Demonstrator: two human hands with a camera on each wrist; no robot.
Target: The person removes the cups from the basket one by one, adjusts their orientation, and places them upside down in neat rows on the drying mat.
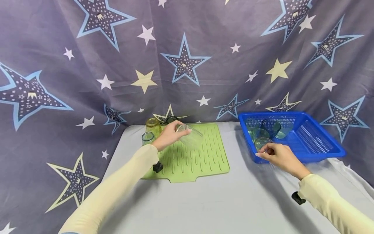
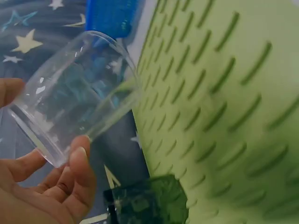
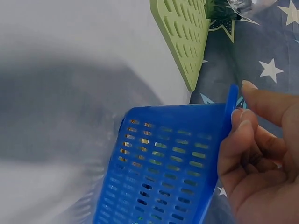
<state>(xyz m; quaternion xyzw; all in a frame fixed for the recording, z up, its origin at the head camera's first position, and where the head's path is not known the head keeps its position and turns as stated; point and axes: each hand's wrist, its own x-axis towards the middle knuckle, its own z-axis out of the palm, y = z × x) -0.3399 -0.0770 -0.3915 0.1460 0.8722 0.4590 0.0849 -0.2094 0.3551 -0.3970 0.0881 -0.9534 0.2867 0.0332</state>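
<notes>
Because the clear, smooth-sided drinking glass looks thin-walled with a thicker end, we expect it to be light, stiff and slippery, and liable to chip or crack if knocked. Near the centre of the head frame, it hangs tilted above a light green, ridged drying mat, held in the left hand. There we see the thumb and fingers curled about the thicker end, spread no wider than the glass. We judge that end, apparently its base, a sound place to take hold, with light, even pressure; the free rim seems more fragile.

At the right of the frame, the right hand has its fingers bent at the near left corner of a blue, slotted plastic basket; we cannot tell whether they pinch its edge. Towards the basket's left end we see several tinted glasses.

The mat lies on a table covered in white cloth. Left of centre stand 2 more: a yellow glass tumbler and a pale blue glass. A purple-grey, star-printed fabric curtain spans the upper frame.
</notes>
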